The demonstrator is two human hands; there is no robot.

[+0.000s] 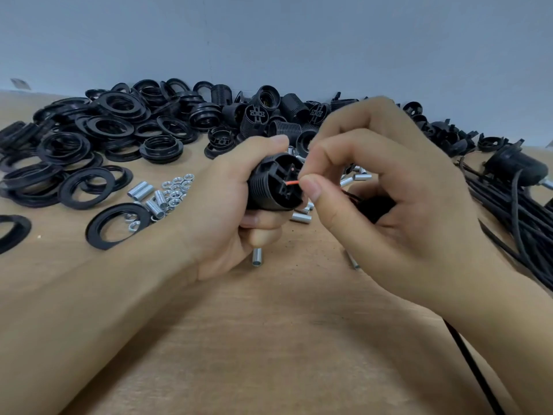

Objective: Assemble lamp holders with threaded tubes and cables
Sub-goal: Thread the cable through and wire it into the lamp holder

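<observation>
Both forearms enter from the near edge and meet above the wooden table (269, 339). Your left hand (236, 211) wraps the ribbed black lamp holder (273, 182), fingers curled round its body and thumb over the top, with the terminal end turned toward your right hand (386, 199). The right thumb and forefinger pinch the red wire (291, 183) tightly, its tip at the terminal slot.

Hazards from this position:

- The pinch sits close to the wire's tip. If you push off-axis, the bare end is likely to bend or splay and miss the slot.
- A second, dark conductor appears to trail under your right palm; it is too hidden to confirm. It could snag.
- Loose threaded tubes (300, 218) lie directly below the holder. A slip of the left grip would scatter them among the nuts (176, 190) and black rings (104, 130).
- The cable bundle (514, 211) at far right can drag on the wire.
</observation>
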